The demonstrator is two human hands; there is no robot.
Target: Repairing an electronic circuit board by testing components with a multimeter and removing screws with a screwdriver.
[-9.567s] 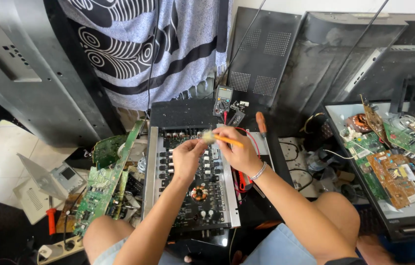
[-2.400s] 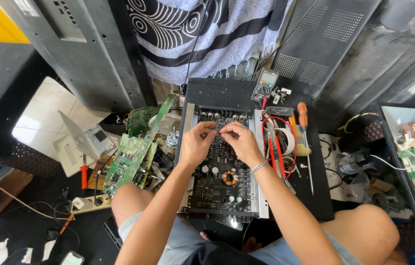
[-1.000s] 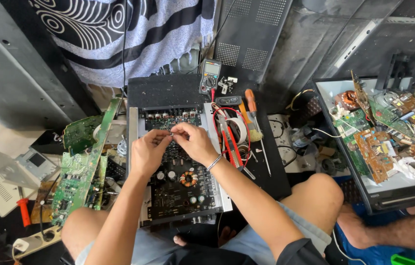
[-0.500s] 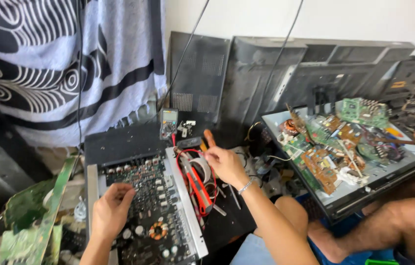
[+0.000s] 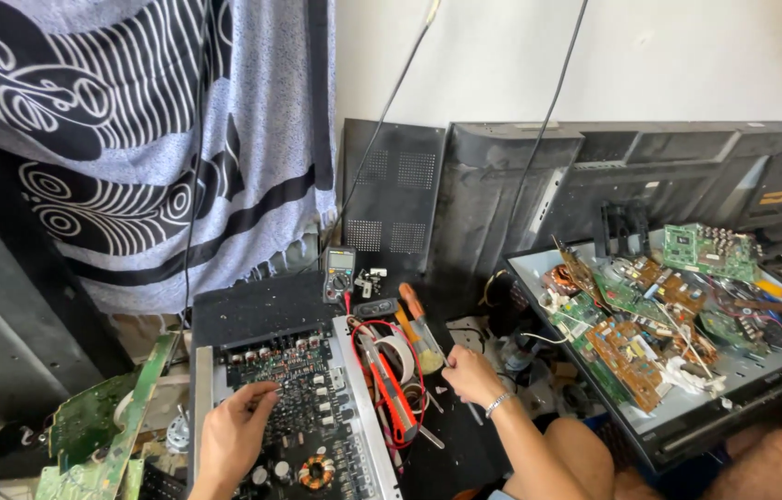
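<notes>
Head view, looking down over a cluttered electronics repair spot. Nearest, at 7 o'clock: left hand (image 5: 232, 437), fingers spread and loose, fingertips resting on the dark circuit board of an opened amplifier (image 5: 294, 417), clamped on nothing. At 5 o'clock: right hand (image 5: 471, 376), bracelet at the wrist, fingers curled toward the black mat just beside a red-handled tool (image 5: 391, 396); whether anything is pinched between the fingers cannot be told. Hands well apart, amplifier's right rail between them.

Amplifier: long silver chassis with lid off, lying at 6 to 7 o'clock, packed with small black parts, a row of knobs and sockets along the far edge, a copper-wound ring coil near the bottom edge. Best handled, as a judgement, with the left fingers steadying the board by bare spots only, no weight on the fine parts, while the right picks from the tools.

Farther, at 12 o'clock: multimeter (image 5: 339, 274), orange-handled screwdriver (image 5: 412, 304). At 8 o'clock: loose green circuit board (image 5: 86, 435). At 3 o'clock: tray of green and brown boards (image 5: 650, 324). Farthest: grey television back covers (image 5: 595, 185) leaning on a white wall, patterned cloth (image 5: 132, 139) at 10 o'clock.
</notes>
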